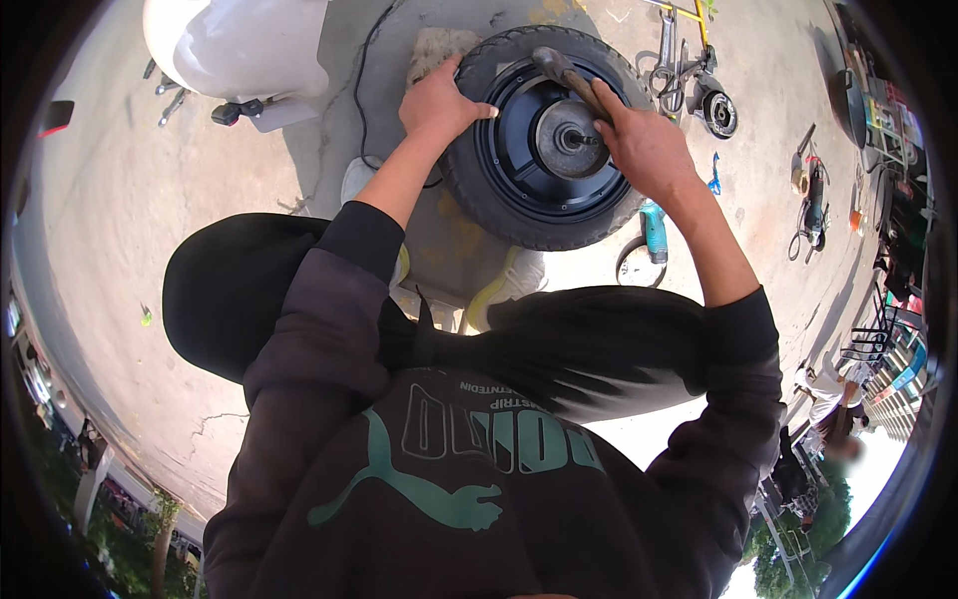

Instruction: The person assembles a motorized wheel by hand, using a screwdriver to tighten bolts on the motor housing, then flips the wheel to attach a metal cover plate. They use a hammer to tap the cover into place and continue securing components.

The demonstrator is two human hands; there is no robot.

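Note:
A motor wheel with a black tyre (489, 205) and a dark hub lies flat in front of me, its axle (574, 138) pointing up. My left hand (439, 105) grips the tyre at its upper left, fingers over the outer edge and thumb stretched toward the rim. In my right hand (644, 145) is a hammer (574, 78), fingers wrapped round the wooden handle. Its worn head hangs over the far part of the hub; whether it touches the hub I cannot tell.
Several wrenches (667, 55) and a round metal part (718, 113) lie right of the wheel. A teal power tool (654, 232) sits nearer, by a ring (637, 265). An angle grinder (813, 205) is farther right. A white scooter body (239, 45) stands at left, beside a black cable (359, 85).

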